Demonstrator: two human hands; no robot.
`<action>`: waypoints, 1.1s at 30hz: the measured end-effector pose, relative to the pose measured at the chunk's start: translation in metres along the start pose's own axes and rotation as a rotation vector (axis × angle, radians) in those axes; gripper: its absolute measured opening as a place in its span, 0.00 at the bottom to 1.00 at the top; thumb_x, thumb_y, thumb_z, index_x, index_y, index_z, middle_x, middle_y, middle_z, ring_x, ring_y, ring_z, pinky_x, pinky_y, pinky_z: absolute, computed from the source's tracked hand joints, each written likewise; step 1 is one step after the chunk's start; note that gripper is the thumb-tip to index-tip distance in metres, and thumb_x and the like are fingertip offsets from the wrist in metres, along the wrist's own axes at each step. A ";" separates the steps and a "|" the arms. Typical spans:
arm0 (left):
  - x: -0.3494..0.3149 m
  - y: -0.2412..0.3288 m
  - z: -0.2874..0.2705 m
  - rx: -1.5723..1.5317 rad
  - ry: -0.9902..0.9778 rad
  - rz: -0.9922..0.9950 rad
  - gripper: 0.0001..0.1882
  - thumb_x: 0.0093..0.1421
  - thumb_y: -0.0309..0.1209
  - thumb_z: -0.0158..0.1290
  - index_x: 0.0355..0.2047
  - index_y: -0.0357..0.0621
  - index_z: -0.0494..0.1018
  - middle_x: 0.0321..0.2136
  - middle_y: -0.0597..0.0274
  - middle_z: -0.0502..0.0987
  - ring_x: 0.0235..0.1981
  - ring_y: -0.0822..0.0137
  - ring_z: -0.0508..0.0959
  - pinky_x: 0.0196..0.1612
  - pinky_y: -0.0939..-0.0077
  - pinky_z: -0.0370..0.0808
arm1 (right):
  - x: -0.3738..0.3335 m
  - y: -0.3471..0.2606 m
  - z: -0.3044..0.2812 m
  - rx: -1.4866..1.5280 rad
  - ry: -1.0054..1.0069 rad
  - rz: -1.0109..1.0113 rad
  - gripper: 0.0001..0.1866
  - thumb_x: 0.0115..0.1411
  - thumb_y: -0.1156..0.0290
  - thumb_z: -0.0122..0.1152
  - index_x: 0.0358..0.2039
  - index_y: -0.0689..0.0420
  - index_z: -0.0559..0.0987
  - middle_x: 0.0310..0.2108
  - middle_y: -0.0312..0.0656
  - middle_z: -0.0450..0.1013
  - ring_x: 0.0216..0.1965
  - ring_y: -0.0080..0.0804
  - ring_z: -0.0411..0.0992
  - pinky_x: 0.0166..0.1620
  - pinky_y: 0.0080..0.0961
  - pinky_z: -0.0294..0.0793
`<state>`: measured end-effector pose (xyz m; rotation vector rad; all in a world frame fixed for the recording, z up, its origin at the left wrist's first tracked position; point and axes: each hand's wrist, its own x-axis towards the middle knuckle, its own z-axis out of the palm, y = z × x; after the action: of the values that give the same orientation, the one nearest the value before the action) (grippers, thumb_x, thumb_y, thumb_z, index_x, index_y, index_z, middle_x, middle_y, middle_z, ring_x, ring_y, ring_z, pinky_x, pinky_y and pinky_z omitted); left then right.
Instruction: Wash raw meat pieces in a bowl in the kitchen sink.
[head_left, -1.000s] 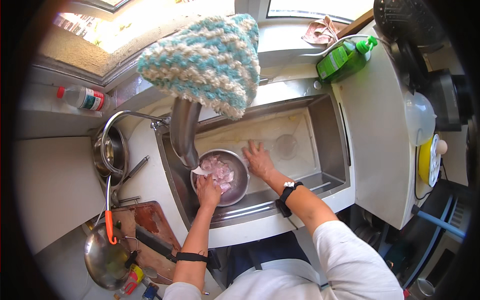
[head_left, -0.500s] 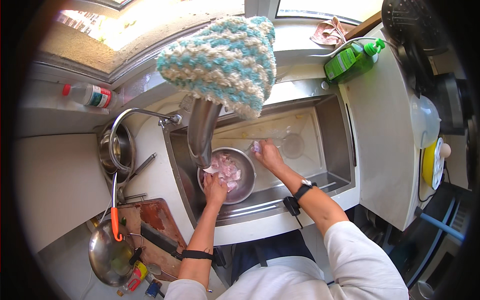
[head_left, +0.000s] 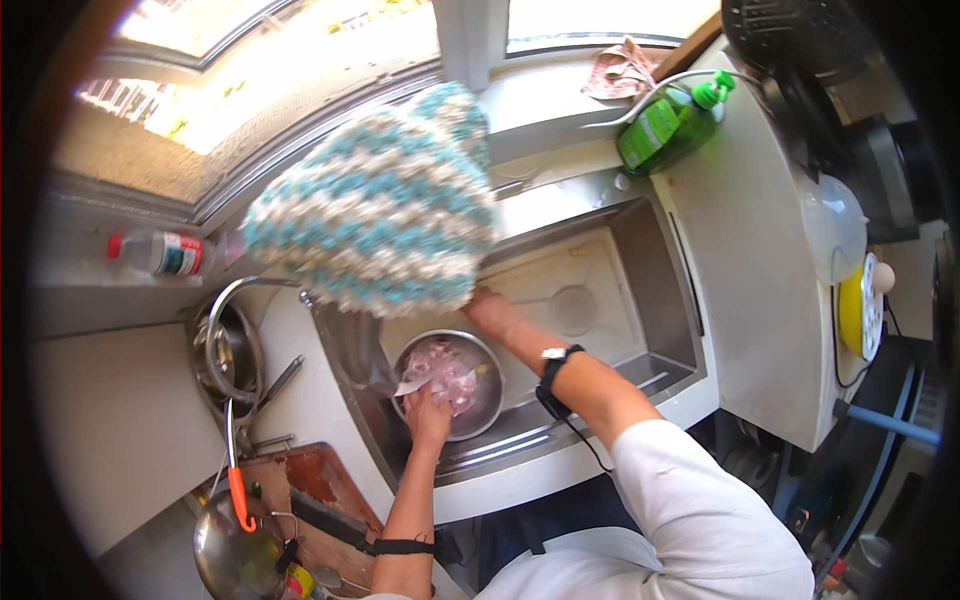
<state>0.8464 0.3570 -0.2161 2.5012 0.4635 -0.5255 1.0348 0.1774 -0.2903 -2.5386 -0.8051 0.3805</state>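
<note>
Pieces of raw pink meat (head_left: 452, 377) lie in a round metal bowl (head_left: 488, 405) at the left of the steel sink. My left hand (head_left: 428, 418) reaches over the bowl's near left edge, its fingers curled onto the meat. Beside those fingers is a pale streak (head_left: 412, 383), apparently water, below the blurred metal tap spout (head_left: 370, 365). A fluffy blue-and-white striped cloth (head_left: 375, 210) covers the top of the tap. My right hand (head_left: 492, 312) is up against the cloth's lower right edge, with its fingers hidden behind it.
Bits of food lie on the sink floor (head_left: 575, 270). A green pump bottle (head_left: 670, 125) stands at the back right corner. Left of the sink are stacked metal pots (head_left: 250, 330), a chopping board (head_left: 320, 470), a pan (head_left: 230, 550) and a plastic bottle (head_left: 165, 252) on the sill.
My right hand, which held a small pale pinkish piece over the sink, has moved left to the striped cloth. My left hand stays at the bowl. The whole view has shifted.
</note>
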 end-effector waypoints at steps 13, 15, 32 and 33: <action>-0.002 -0.012 -0.009 0.016 -0.053 -0.030 0.31 0.57 0.31 0.55 0.61 0.37 0.63 0.62 0.37 0.61 0.63 0.40 0.60 0.66 0.56 0.57 | -0.062 -0.062 -0.053 0.534 0.050 0.223 0.10 0.55 0.71 0.55 0.36 0.59 0.77 0.29 0.57 0.75 0.33 0.57 0.75 0.36 0.47 0.73; -0.002 -0.006 -0.008 -0.001 -0.057 -0.022 0.31 0.57 0.31 0.54 0.61 0.37 0.63 0.62 0.37 0.61 0.63 0.40 0.60 0.66 0.55 0.57 | -0.074 -0.026 -0.055 0.375 0.051 0.378 0.11 0.57 0.68 0.55 0.37 0.59 0.77 0.29 0.56 0.76 0.33 0.56 0.75 0.36 0.47 0.73; -0.001 -0.027 -0.003 -0.110 0.042 -0.035 0.29 0.54 0.32 0.53 0.57 0.35 0.66 0.57 0.39 0.65 0.59 0.41 0.64 0.64 0.55 0.60 | -0.070 0.066 -0.088 0.252 0.024 0.409 0.11 0.57 0.71 0.52 0.34 0.62 0.80 0.36 0.57 0.77 0.37 0.57 0.76 0.41 0.45 0.75; 0.003 -0.027 -0.002 -0.110 0.046 -0.040 0.29 0.54 0.32 0.53 0.57 0.35 0.66 0.57 0.39 0.65 0.59 0.41 0.64 0.64 0.55 0.60 | -0.077 0.041 -0.089 0.328 0.020 0.335 0.11 0.57 0.71 0.53 0.35 0.62 0.80 0.37 0.56 0.77 0.36 0.57 0.76 0.41 0.45 0.76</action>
<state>0.8384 0.3803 -0.2281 2.4074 0.5471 -0.4459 1.0278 0.0723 -0.2244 -2.3548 -0.2756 0.5430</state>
